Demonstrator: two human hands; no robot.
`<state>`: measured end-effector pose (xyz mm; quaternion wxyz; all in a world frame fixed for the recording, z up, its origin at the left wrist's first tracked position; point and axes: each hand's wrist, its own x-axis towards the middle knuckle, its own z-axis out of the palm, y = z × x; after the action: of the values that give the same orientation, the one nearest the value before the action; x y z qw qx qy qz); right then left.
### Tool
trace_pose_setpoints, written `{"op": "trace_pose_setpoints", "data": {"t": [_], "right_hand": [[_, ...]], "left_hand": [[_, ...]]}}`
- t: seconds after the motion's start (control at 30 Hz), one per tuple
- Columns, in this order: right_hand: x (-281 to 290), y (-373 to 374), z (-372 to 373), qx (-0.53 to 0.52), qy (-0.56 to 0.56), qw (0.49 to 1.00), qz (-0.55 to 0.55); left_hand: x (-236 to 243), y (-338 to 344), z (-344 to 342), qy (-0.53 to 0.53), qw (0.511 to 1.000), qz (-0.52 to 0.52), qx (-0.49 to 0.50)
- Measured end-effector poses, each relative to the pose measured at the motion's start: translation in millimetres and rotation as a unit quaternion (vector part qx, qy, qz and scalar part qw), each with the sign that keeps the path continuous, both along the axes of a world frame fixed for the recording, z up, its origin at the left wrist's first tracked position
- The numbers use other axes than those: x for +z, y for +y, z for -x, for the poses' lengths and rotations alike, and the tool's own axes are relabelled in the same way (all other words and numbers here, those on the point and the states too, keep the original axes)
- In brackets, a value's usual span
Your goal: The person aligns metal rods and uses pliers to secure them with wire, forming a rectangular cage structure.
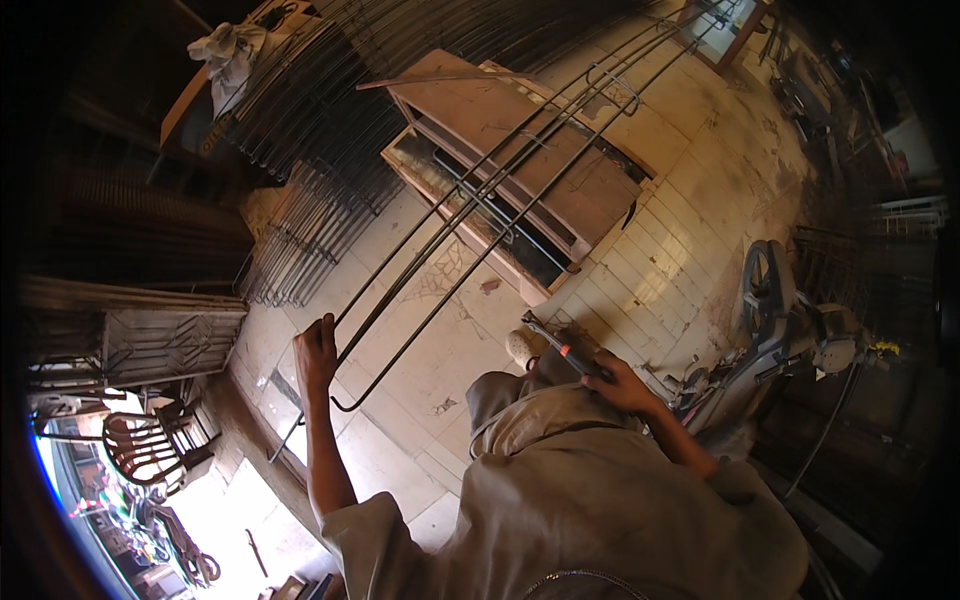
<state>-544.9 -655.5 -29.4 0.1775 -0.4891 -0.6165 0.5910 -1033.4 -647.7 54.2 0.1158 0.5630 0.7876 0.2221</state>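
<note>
In our left hand (316, 358) the fingers are curled tight around the near end of one of the long metal rods (484, 190), which slant up and away from us to the far right. The rods run side by side, a few close together and one set a little apart on the right, its near end bent into a small hook just beside our left wrist; a thin bent loop (628, 88) crosses them farther along. They pass over a low brown counter (455, 80) whose near side is open and dark inside, so their near ends hang out over the tiled floor (410, 435). Our right hand (620, 388) is down by our thigh, its fingers closed around the dark handle of a hand tool (578, 364) with an orange band, the metal head pointing up and left, well apart from the rods. To the left of the counter lies a pile of bent rods (310, 230), with a white cloth (230, 58) near the top; a curved wooden chair (150, 445) stands at lower left, and a machine with a wheel (762, 275) stands to our right
</note>
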Motion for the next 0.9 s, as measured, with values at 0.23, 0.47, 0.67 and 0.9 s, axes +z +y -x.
{"op": "trace_pose_setpoints", "data": {"t": [0.23, 0.47, 0.67, 0.9], "right_hand": [[-40.4, 31.0, 35.9, -0.024, 0.019, 0.997, -0.066], [-16.2, 56.3, 46.8, -0.048, 0.050, 0.998, -0.004], [-23.9, 58.1, 38.9, -0.066, 0.075, 0.995, 0.015], [-20.6, 75.5, 70.2, -0.023, -0.032, 0.970, -0.242]], "left_hand": [[4.7, 3.7, -11.1, 0.016, 0.999, -0.018, 0.025], [6.4, -3.0, -9.1, 0.025, 0.999, -0.037, 0.029], [2.7, -3.7, -10.2, 0.022, 0.998, -0.048, 0.040], [-2.4, 1.7, -4.5, 0.029, 0.999, -0.019, 0.027]]}}
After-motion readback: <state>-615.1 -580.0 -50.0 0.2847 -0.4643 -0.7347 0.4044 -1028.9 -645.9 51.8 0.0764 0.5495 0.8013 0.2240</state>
